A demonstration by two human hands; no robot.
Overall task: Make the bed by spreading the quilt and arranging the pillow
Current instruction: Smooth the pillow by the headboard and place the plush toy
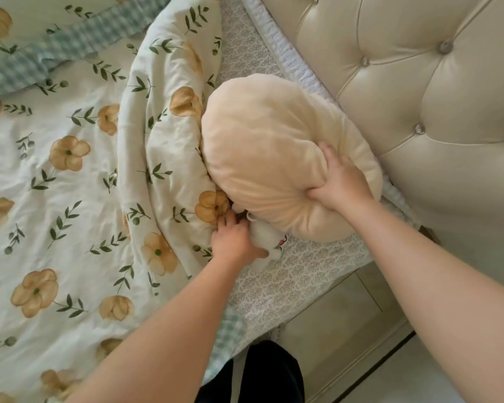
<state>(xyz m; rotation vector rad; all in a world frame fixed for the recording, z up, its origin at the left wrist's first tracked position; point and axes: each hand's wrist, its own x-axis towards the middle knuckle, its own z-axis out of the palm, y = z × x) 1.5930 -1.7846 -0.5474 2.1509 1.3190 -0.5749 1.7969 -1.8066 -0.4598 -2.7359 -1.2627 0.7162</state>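
1. Pillow (268,158) sits at bed's head end on patterned sheet (297,266), btw bunched floral quilt (79,170) & tufted headboard (419,97).
2. R hand (339,181) grips its near edge: fingers curled over top, thumb dug in below.
3. L hand (233,238) curls round white plush (264,237) by pillow's rim; fingertips hidden.

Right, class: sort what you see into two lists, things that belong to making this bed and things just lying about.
Job in hand: floral quilt; cream pillow, gripped by the right hand; left hand at the quilt's edge.
Lying about: small white soft toy by the left hand; tufted headboard.
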